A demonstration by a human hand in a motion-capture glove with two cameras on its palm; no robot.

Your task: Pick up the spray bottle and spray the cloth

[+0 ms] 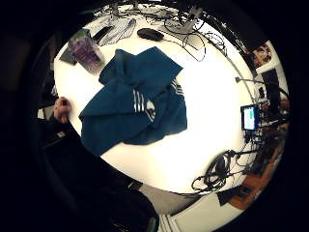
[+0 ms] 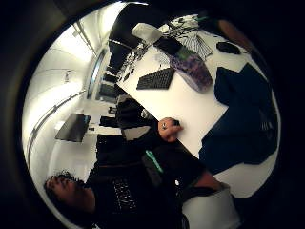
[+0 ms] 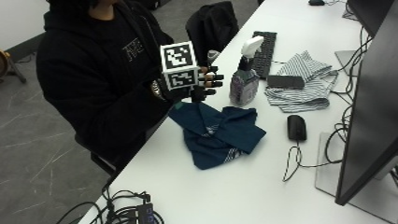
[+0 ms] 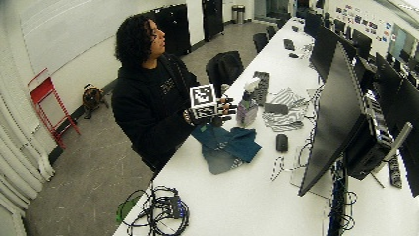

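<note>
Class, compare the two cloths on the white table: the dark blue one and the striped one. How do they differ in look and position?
The blue cloth is dark teal with a few white stripes; the striped cloth is pale with fine grey stripes all over. The blue cloth lies near the table's front edge, below the raised gloved right hand; the striped cloth lies farther back, past the spray bottle, and has a dark flat object on it. Both lie crumpled on the table.

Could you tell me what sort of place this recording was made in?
Most likely an office or computer lab: a long white desk carries a monitor, keyboard and mouse, with more workstations behind.
</note>
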